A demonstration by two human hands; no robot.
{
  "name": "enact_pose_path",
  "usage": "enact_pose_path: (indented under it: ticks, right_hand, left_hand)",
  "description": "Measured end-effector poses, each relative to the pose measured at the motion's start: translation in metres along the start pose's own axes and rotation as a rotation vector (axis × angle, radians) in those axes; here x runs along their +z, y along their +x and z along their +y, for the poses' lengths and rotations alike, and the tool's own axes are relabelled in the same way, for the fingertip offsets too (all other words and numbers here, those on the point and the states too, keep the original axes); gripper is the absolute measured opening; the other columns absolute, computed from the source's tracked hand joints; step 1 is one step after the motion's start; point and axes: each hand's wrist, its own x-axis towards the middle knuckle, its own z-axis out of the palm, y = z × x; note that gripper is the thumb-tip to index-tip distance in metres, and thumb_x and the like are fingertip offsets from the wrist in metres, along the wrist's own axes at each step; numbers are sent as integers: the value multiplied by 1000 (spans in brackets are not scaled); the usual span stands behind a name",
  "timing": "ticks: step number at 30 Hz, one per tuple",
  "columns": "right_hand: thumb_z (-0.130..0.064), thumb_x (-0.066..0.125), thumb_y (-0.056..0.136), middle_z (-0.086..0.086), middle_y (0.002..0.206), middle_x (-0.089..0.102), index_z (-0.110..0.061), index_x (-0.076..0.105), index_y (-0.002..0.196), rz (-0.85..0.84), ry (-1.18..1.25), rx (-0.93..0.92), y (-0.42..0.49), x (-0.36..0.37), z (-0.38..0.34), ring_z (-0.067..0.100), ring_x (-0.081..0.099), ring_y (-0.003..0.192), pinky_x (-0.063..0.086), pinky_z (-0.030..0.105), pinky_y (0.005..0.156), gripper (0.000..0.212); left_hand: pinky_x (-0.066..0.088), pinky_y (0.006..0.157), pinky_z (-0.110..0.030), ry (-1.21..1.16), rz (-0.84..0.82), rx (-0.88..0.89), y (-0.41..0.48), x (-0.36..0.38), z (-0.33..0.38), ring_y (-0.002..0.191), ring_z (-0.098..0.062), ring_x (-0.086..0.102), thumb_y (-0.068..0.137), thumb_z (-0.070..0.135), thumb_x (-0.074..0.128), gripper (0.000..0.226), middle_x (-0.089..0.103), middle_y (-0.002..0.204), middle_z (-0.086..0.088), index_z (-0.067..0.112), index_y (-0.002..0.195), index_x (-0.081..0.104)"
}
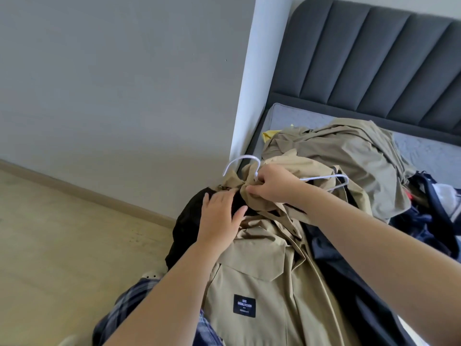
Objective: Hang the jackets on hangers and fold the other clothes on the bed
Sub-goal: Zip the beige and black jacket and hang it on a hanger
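Nearest, the khaki jacket (262,283) hangs down in front of the person's plaid trousers (129,303), its black label (244,305) facing up and its length running from near to far toward the collar. Farther up, the left hand (222,216) lies flat with straight fingers on the jacket's black lining (189,226), pressing it and holding nothing. Just right of it and slightly farther, the right hand (272,182) has a closed grip: its curled fingers pinch the bunched collar fabric where the neck of the white hanger (324,178) comes out. The hanger's long axis runs left to right across the jacket's length; its hook curves off to the far left of the grip, while one shoulder arm sticks out bare to the right, past the right hand. Judging from that, the jacket's right shoulder is not yet over the hanger, and the right hand is nearer to that exposed arm. Whether the left arm of the hanger sits inside the cloth cannot be told. Beyond the hands, on the bed (424,148), lies a heap: another khaki garment (349,151), a yellow piece (268,134) and navy clothes (424,221), with the grey headboard (361,58) behind.
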Motion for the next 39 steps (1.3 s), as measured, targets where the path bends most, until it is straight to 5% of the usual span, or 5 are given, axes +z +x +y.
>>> enact_pose_path:
  ticks: [4,9,19,23,39]
  right_hand:
    - [-31,65,85,-2,49,35,-17,31,47,84,-6,-208,-9,5,-18,21,39,58,24,29,51,54]
    - [-19,60,91,8,87,66,-7,71,81,454,133,-288,-12,15,-16,29,53,90,39,37,86,19]
    - [0,50,72,13,143,33,-11,32,139,713,171,593,-24,25,84,31,24,135,16,45,111,70]
    - [-13,50,87,17,105,62,-5,59,109,363,301,737,-25,18,115,38,56,109,42,42,94,25]
    - [-18,37,95,21,106,65,2,64,99,914,560,831,-9,-13,102,38,57,102,41,33,84,34]
  left_hand:
    - [32,63,-25,-140,55,-88,-2,1,-1,77,-22,59,95,30,50,22,65,80,0,13,96,64]
    - [37,65,-31,-330,75,-290,4,-3,-10,79,-25,58,94,20,52,16,67,81,-3,13,94,66]
    - [31,64,-29,-360,134,-460,4,-1,-20,79,-28,55,96,16,50,18,66,85,-10,6,90,64]
    - [31,63,-28,-345,132,-447,1,0,-23,73,-22,50,97,16,50,19,61,78,-3,6,87,63]
    - [34,62,-30,-75,98,-346,-2,0,-31,76,-35,57,94,21,44,17,64,78,-6,16,89,59]
